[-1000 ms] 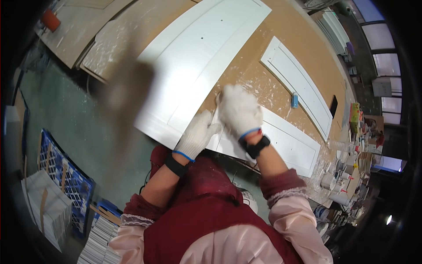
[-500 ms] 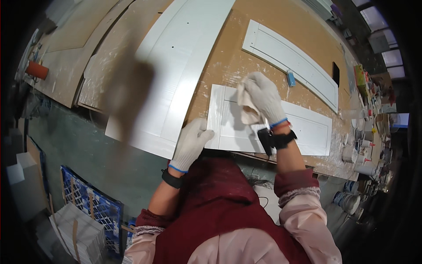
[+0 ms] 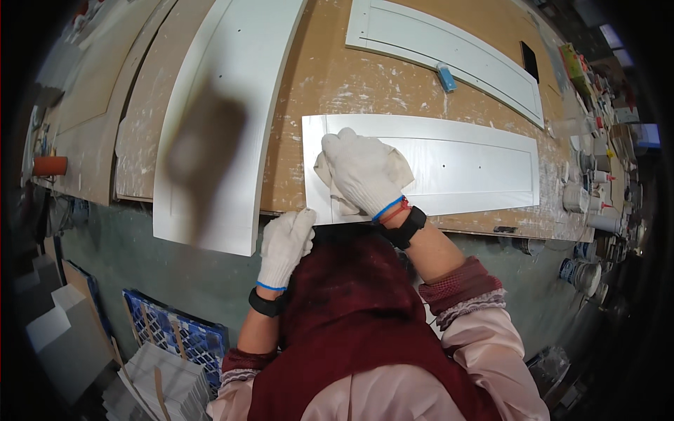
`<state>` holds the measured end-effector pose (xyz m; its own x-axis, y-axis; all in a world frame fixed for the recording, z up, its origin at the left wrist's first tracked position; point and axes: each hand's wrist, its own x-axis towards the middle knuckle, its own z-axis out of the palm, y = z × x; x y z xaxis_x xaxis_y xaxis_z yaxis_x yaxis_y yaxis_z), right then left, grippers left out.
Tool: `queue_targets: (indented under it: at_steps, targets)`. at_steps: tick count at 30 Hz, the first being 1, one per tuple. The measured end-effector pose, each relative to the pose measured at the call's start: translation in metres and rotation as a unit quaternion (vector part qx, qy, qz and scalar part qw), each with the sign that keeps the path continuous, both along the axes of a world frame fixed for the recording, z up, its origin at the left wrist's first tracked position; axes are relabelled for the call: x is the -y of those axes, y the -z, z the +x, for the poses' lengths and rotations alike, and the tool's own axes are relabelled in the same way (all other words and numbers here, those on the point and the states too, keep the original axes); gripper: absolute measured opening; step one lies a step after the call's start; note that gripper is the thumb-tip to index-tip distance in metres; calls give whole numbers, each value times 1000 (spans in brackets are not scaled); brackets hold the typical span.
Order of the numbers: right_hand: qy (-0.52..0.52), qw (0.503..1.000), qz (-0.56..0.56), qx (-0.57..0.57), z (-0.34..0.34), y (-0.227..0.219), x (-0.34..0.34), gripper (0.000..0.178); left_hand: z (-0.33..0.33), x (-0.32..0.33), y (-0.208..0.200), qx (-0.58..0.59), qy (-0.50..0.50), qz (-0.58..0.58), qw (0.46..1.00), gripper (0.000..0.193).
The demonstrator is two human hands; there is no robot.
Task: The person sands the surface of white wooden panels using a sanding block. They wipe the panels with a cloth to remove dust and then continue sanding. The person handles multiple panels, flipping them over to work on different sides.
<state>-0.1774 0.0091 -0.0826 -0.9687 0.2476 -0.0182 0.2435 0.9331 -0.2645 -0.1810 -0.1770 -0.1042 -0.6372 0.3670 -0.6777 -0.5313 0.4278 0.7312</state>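
Observation:
A white panel [image 3: 460, 158] with a recessed frame and small dark holes lies along the bench's near edge. My right hand [image 3: 358, 168], in a white knit glove, is closed on a cream cloth [image 3: 399, 168] and presses it against the panel's left end. At the panel's near left corner is my gloved left hand [image 3: 286, 245], its fingers curled and pinching the edge. The palm side of both hands is hidden. To the left rests a longer white panel [image 3: 256, 133], partly covered by a dark blur close to the camera.
The brown workbench [image 3: 337, 84] is marked with white smears. Another white panel [image 3: 435, 42] lies at the back, with a small blue block [image 3: 446, 77] against its edge and a black phone [image 3: 529, 62] beyond. Bottles and tubs [image 3: 576, 198] crowd the right side; an orange cup [image 3: 49, 165] stands far left.
My right hand has moved left with the cloth and now lies flatter on the panel's left end. My left hand stays at the near corner. The whole view has shifted.

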Motion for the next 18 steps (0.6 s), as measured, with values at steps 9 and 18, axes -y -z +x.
queue_targets:
  at_steps: [9, 18]
  targets:
    - [-148, 977, -13, 150, 34, -21, 7, 31, 6, 2, 10, 1, -52, 28, 998, 30]
    - [-98, 992, -46, 69, 13, -7, -13, 19, -1, 5, 11, 33, -32, 54, 998, 33]
